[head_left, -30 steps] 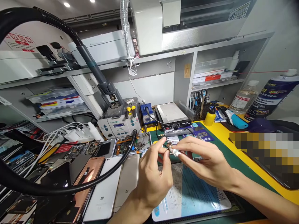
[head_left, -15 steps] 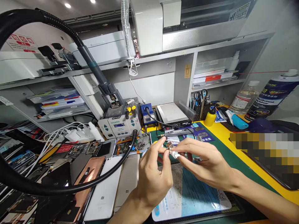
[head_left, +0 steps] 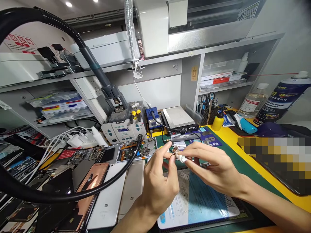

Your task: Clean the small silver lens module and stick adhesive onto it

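A person works bare-handed at a crowded repair worktop (head_left: 243, 149), both hands brought together over a green mat (head_left: 259, 184). Between the tips of the left hand's (head_left: 161, 181) thumb and forefinger sits a small part (head_left: 176, 149), copper-coloured and partly dark, pinched along its near edge; most of it projects past the fingertips toward the right hand (head_left: 216, 170). The fingers of the right hand grip a crumpled white wad (head_left: 181, 158), which lies between thumb and forefinger just beside the part, on its right. The two look to be touching, though the fingers cover much of the meeting point and the part's full outline cannot be made out.

Below the hands, a blue-and-white sheet (head_left: 206, 200) lies on the mat. To the left, a white phone (head_left: 107, 197) and a gold phone (head_left: 132, 184) rest side by side, the left wrist overlapping the edge of the gold one. Behind them stands an open tray (head_left: 155, 147) of electronic components, with a black hose (head_left: 116, 181) curving across in front. At the far right of the worktop, a clear bottle (head_left: 251, 102) stands next to a dark blue spray can (head_left: 279, 103).
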`<state>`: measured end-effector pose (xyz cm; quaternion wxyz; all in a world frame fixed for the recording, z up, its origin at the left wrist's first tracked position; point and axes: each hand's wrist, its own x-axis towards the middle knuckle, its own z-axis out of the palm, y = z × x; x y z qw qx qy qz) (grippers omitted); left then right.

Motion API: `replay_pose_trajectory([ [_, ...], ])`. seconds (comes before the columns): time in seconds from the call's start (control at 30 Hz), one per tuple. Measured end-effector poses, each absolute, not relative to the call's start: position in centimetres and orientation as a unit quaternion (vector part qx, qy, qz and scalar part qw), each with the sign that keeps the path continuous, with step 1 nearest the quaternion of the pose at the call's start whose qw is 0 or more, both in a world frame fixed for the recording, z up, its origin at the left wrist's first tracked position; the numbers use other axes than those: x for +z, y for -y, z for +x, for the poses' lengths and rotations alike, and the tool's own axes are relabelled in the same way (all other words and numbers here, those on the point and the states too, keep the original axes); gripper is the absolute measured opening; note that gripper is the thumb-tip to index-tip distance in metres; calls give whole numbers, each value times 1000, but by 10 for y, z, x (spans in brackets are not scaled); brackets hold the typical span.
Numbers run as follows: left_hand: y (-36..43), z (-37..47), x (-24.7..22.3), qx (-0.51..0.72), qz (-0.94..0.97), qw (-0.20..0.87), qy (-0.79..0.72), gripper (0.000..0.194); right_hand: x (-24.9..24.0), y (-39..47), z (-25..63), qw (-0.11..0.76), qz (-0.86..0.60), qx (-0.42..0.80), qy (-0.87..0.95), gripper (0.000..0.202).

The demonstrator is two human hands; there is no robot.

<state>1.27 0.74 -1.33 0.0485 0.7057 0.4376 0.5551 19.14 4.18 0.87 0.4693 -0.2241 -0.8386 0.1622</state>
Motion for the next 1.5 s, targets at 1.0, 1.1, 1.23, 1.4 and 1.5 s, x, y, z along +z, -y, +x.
replay_pose_trajectory([
  [1.0,-6,15,-8,588,604,249,-477,30,7,-43,192,459,-201,146,853,23],
  [1.1,-6,15,-7,587,582,291,-482,29,5,-44,192,463,-187,127,857,27],
  [1.23,-6,15,-6,594,560,337,-469,29,2,-46,193,453,-187,87,867,30],
  [1.4,-6,15,-2,591,545,370,-465,31,0,-47,194,448,-191,61,871,31],
  [1.5,-6,15,2,590,534,389,-464,32,1,-47,194,448,-193,57,871,30],
])
